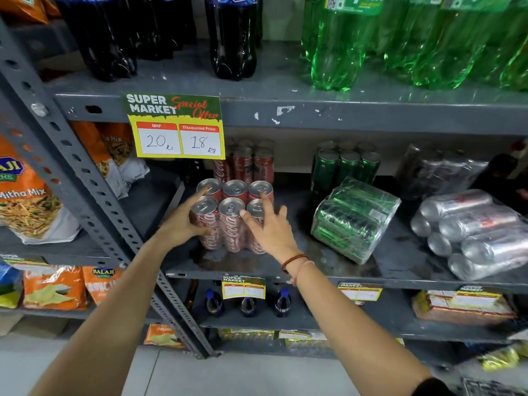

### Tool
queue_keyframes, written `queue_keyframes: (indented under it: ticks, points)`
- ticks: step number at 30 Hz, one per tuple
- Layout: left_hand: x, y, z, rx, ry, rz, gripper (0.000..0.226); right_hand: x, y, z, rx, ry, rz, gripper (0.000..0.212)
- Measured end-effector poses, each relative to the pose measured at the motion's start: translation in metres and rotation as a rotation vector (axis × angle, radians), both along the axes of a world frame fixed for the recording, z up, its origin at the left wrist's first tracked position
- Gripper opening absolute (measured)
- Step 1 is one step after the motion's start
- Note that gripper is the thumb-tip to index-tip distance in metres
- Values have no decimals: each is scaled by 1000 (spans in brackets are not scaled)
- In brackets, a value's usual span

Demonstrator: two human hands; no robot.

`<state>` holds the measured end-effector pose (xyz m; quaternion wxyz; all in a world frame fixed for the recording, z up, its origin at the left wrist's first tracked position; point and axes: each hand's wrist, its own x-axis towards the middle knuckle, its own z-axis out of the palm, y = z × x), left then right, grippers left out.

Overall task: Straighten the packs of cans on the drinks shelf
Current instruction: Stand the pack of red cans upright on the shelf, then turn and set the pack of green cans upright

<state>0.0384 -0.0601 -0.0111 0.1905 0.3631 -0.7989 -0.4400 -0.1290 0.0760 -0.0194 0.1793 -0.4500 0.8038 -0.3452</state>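
The left hand (183, 221) is clasping the heavy, slippery-wrapped red can pack (231, 218) near the shelf's (285, 271) front edge at its side, while the right hand (268, 227), grip released, is resting fingertips on the tops

Grey metal drinks shelf (357, 270), middle tier. A red six-pack of cans (231, 215) stands upright near the front left, a second red pack (251, 161) upright just behind it. The left hand (183, 224) grips the front pack's left side, one finger laid over a can top. The right hand (268, 227) rests against its right side with fingers (264, 200) spread, the index on a rear can top. To the right, a green pack (354, 218) lies tipped on its side; a silver pack (471, 232) also lies on its side near the shelf edge. Upright green cans (345, 167) stand behind. A yellow price tag (175, 127) hangs from the tier above.
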Motion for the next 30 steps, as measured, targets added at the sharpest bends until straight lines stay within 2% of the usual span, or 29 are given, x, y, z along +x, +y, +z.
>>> queue_keyframes:
  ticks: [2, 4, 6, 8, 9, 11, 14, 18, 22, 25, 30]
  points:
    - [-3, 20, -1, -120, -35, 126, 97, -15, 13, 5, -52, -101, 34, 73]
    - [-13, 51, 0, -242, -63, 327, 90, -35, 30, 12, -157, -114, 2, 71]
    - [-30, 90, 3, -367, 40, 439, 78, -62, 46, 21, -264, -78, -69, 67]
    - [-54, 126, 6, -500, 141, 389, 67, -94, 61, 31, -348, -9, -151, 60]
    - [-66, 140, 6, -500, 176, 311, 62, -112, 68, 34, -367, 24, -188, 58]
    - [-90, 159, 0, -347, 187, 104, 59, -148, 81, 37, -343, 79, -244, 59]
    - [-121, 173, -20, 15, 24, -65, 79, -192, 100, 29, -123, 131, -276, 73]
    - [-169, 179, -26, 245, -102, -48, 105, -226, 110, 7, 157, 263, -198, 87]
    - [-224, 186, -10, 538, -15, 29, 117, -250, 95, 7, 298, 176, -107, 96]
    - [-250, 195, -8, 585, 16, 151, 141, -267, 83, 16, 404, 169, 60, 101]
    - [-269, 204, -14, 592, 58, 347, 152, -284, 83, 31, 431, 82, 243, 108]
